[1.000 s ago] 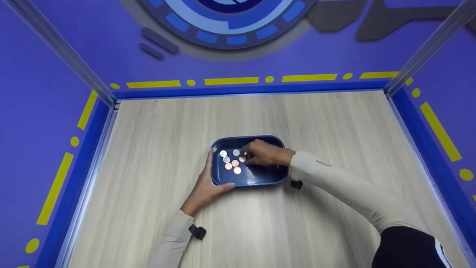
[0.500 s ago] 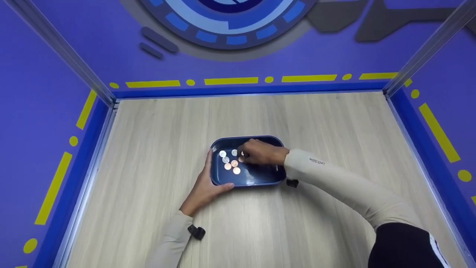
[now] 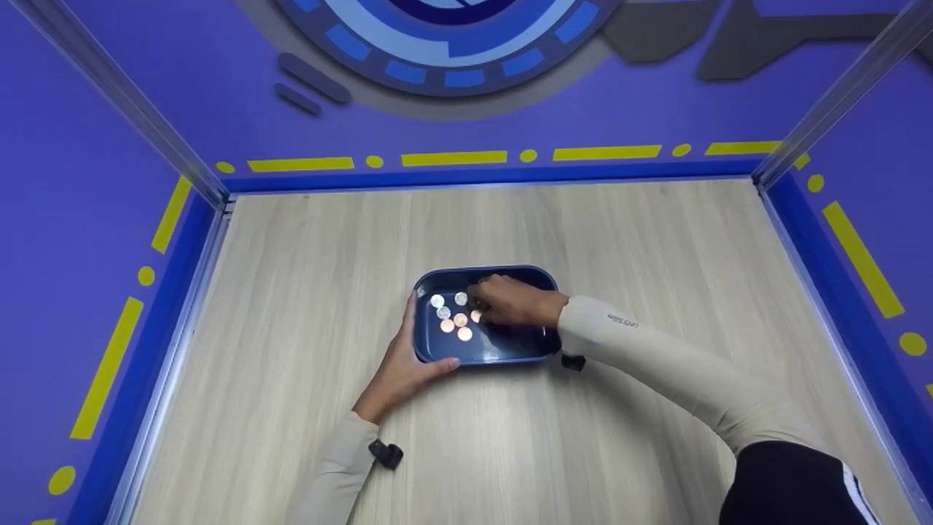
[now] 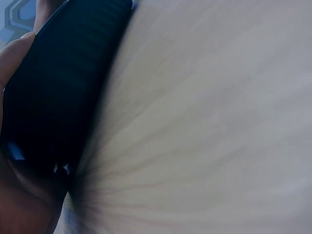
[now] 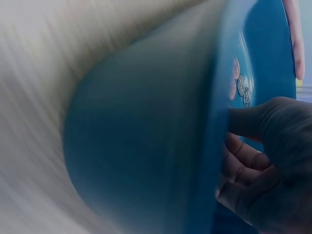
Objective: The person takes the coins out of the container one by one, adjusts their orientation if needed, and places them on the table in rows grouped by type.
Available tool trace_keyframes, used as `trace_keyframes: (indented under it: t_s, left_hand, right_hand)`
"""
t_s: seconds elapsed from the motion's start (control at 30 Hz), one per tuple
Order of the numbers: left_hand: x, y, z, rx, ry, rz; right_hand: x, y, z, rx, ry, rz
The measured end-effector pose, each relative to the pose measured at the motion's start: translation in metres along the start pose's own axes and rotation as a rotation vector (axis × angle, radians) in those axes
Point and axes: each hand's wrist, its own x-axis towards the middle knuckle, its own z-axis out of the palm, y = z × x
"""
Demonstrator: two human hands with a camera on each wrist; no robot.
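A dark blue rectangular tray [image 3: 521, 350] with rounded corners rests on the table. Several silver coins [image 3: 437, 300] and copper coins [image 3: 465, 334] lie flat in its left half. My left hand [image 3: 402, 364] grips the tray at its front left corner, thumb on the front rim and fingers along the left wall. Over the right rim reaches my right hand [image 3: 514, 300], its fingers curled down at the tray's floor, right beside the nearest copper coin [image 3: 476, 316]. In the right wrist view the tray wall [image 5: 141, 131] partly covers those fingers; I cannot tell whether they pinch a coin.
The pale wood table [image 3: 306, 292] extends around the tray. Purple-blue panels with yellow markings stand at the back [image 3: 466, 131] and both sides, meeting at metal corner posts [image 3: 824, 95]. A dark wrist camera [image 3: 386, 454] sits on the left sleeve.
My right hand has shifted slightly left over the coins, and its fingers have curled closer together. The nearest copper coin has slid a little toward the front. My left hand stays on the tray.
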Motion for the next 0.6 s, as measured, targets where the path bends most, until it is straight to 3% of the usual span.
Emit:
trace_keyframes:
  t_s: [0.23,0.6]
  left_hand:
    - [0.000,0.001,0.001,-0.013,0.000,-0.007]
    - [-0.001,0.001,0.001,-0.019,0.004,-0.013]
  right_hand:
    - [-0.012,-0.003,0.003,0.050,0.048,0.028]
    - [-0.038,0.004,-0.004,0.146,0.203,0.033]
